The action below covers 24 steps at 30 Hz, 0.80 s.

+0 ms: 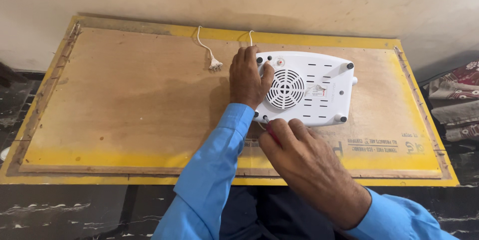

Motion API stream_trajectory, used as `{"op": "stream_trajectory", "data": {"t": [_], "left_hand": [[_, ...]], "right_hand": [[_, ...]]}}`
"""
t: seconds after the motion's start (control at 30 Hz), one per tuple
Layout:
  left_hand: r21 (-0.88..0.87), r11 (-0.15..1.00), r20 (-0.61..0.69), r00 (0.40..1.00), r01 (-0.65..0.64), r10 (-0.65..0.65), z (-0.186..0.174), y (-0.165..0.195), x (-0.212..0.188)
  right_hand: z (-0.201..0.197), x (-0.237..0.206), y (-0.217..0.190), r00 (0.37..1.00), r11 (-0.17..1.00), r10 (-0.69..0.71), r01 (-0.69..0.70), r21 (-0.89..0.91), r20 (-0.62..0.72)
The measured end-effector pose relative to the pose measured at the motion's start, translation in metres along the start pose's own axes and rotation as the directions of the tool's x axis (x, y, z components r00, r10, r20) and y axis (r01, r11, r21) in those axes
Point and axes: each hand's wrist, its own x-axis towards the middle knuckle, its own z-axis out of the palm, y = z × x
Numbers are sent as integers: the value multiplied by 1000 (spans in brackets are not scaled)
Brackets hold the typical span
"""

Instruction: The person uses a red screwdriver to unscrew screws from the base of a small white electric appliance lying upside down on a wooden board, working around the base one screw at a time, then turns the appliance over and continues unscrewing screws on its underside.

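We see a white appliance lying upside down on a wooden board with yellow edges, which covers the desk in front of a pale wall. The appliance sits toward the right half of the board, near its far edge, with a round vent grille in the middle of its underside, rows of small slots beside it, a small label, and dark rubber feet at the corners.

Our left hand rests flat on the left end of the appliance, fingers spread over its edge and pressing down on it. Our right hand is curled closed around a screwdriver with a red handle; its thin tip meets the near left corner of the appliance, beside one of the dark feet. Both arms wear blue sleeves.

A thin white cord runs from behind the appliance across the board and ends in a two-pin plug, which lies loose just left of the left hand. At the far right, beyond the desk, folded patterned cloth is piled up.
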Motion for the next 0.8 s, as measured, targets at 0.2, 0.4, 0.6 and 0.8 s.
{"op": "stream_trajectory", "data": {"t": [0.2, 0.4, 0.6, 0.8], "left_hand": [[0, 1000, -15, 999, -31, 31, 0, 0, 1], [-5, 1000, -6, 1000, -29, 29, 0, 0, 1], [0, 1000, -16, 999, -30, 30, -1, 1, 2], [-11, 999, -19, 999, -33, 33, 0, 0, 3]], "right_hand": [[3, 3, 2, 999, 995, 42, -43, 95, 20], [2, 2, 2, 980, 990, 139, -141, 5, 140], [-3, 4, 5, 918, 960, 269, -279, -8, 290], [-9, -4, 6, 962, 971, 185, -211, 111, 202]]}}
